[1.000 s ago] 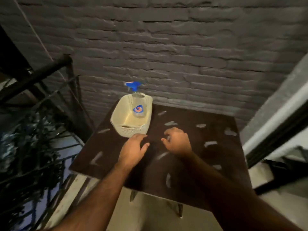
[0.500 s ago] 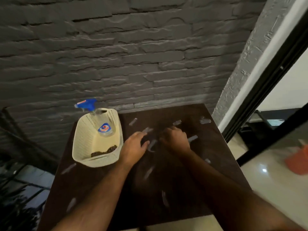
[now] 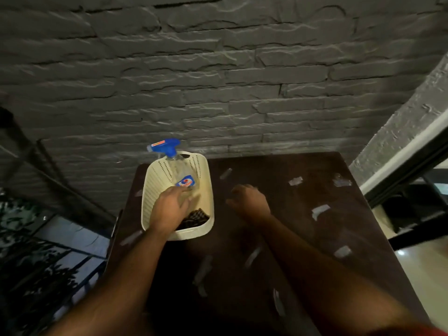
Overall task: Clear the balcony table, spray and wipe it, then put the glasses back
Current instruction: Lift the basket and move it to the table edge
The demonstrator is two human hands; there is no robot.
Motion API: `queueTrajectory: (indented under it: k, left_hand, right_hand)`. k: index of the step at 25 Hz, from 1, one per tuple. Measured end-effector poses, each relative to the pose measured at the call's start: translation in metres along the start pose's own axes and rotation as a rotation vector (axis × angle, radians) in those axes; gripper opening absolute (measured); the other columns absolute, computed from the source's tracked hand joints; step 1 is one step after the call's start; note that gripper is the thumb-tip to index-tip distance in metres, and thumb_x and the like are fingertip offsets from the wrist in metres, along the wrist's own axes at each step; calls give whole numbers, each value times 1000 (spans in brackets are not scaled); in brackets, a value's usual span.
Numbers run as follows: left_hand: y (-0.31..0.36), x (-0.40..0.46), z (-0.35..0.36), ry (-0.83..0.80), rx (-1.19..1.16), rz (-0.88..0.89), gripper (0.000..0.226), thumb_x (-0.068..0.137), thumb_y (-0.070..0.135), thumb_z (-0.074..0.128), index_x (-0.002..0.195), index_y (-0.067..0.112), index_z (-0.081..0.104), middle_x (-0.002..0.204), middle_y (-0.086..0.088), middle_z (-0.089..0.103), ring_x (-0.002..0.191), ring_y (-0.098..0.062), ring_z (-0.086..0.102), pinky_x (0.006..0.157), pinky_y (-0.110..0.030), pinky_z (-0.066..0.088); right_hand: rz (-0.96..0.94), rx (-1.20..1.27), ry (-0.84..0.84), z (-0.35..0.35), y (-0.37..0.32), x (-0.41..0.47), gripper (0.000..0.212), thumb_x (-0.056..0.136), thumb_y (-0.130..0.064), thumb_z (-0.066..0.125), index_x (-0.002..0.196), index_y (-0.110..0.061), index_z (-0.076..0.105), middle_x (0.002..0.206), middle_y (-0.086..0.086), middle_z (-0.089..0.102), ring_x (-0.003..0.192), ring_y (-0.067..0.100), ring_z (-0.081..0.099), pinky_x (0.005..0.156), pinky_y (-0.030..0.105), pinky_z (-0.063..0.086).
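Observation:
A dark brown square table (image 3: 291,234) stands against the brick wall, with pale smears across its top. A cream plastic basket (image 3: 203,170) sits at its far left. Inside it leans a clear spray bottle (image 3: 184,175) with a blue trigger head, and a dark checked cloth (image 3: 194,220) lies at the near end. My left hand (image 3: 169,207) reaches into the basket with fingers extended toward the bottle's base; it holds nothing that I can see. My right hand (image 3: 249,202) hovers over the table's middle, fingers curled, holding nothing visible. No glasses are in view.
A dark grey brick wall (image 3: 218,81) backs the table. A black metal railing (image 3: 60,251) with foliage behind it runs along the left. A black-framed doorway (image 3: 407,180) opens to a lit room on the right.
My left hand has moved from the tabletop into the basket toward the spray bottle. My right hand stayed over the table's middle. The view shifted left.

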State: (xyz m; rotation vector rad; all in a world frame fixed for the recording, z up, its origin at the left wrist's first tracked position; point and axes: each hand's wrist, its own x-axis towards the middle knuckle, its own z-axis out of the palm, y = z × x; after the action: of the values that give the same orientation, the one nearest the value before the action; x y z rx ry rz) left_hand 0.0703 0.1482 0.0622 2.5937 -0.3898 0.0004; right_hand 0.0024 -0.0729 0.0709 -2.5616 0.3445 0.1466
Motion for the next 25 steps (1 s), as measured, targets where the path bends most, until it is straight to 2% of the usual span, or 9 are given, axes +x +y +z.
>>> queueTrajectory:
  k: [3,6,8,11,14,18,22,25]
  left_hand:
    - [-29,3,-9,52,95,-89,34,83,24,68,115,14,65,118,-10,63,111,-28,56,93,-39,45]
    - [-52,3,-12,66,180,-219,47,82,28,69,126,14,57,135,-12,51,124,-32,45,99,-47,41]
    - [-63,5,-12,27,152,-363,62,82,31,69,136,12,46,142,-14,42,128,-35,41,102,-49,40]
    - [-73,9,-5,-52,-24,-555,77,81,31,71,143,14,29,139,-20,44,123,-41,46,99,-51,42]
    - [-77,9,3,-111,-72,-587,81,84,29,67,148,18,18,135,-23,48,121,-45,48,99,-51,42]
    - [-78,10,5,-82,11,-574,66,91,18,56,146,22,21,132,-22,53,117,-45,52,96,-52,43]
    - [-79,9,2,-83,44,-612,60,95,12,38,146,35,18,131,-23,53,114,-46,53,97,-58,39]
    - [-77,3,-1,-71,86,-588,60,94,9,36,148,34,21,125,-27,56,109,-45,55,94,-52,43]
  right_hand:
    - [-18,26,-84,10,-19,16,41,85,-41,64,118,-16,61,120,8,63,106,25,62,90,43,53]
    - [44,101,-173,24,-31,27,51,86,-41,67,128,-16,52,124,7,62,110,23,61,91,41,53]
    - [79,134,-197,34,-37,32,57,86,-44,66,131,-14,48,125,8,62,111,26,62,90,42,53]
    - [117,132,-229,46,-41,36,62,86,-45,65,135,-13,43,128,11,60,114,28,60,92,42,52]
    - [120,111,-270,52,-43,38,58,90,-34,62,138,-12,39,130,12,60,116,30,60,94,44,52]
    - [138,139,-268,58,-42,38,51,92,-21,55,139,-14,37,126,14,62,111,31,63,91,46,54]
    - [160,197,-258,61,-44,37,53,92,-13,54,142,-16,37,127,13,61,112,30,63,90,44,56]
    - [170,215,-245,62,-43,37,55,91,-11,53,143,-16,37,128,12,62,112,29,63,89,40,56]
